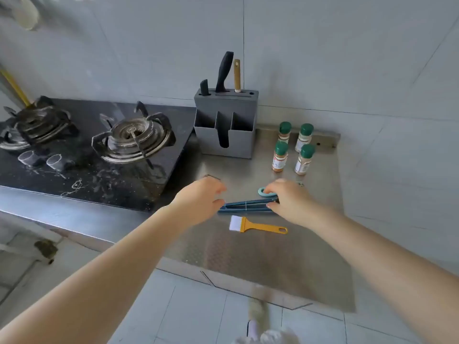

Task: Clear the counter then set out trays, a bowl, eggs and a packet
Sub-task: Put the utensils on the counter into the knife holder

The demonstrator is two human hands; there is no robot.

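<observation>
Steel desk (285, 264) beside gas stove (94, 145) | blue tongs (248, 207) flat, long axis left-right, between both hands | left hand (198, 202) curled at near end, contact unclear | right hand (288, 202) pinching far end | yellow brush (258, 225) just nearer.

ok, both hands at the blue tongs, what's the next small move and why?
Probably close both hands on the blue tongs and lift them off the counter. The left hand and right hand flank its ends, and clearing comes first. The orange brush and spice jars still wait.
</observation>
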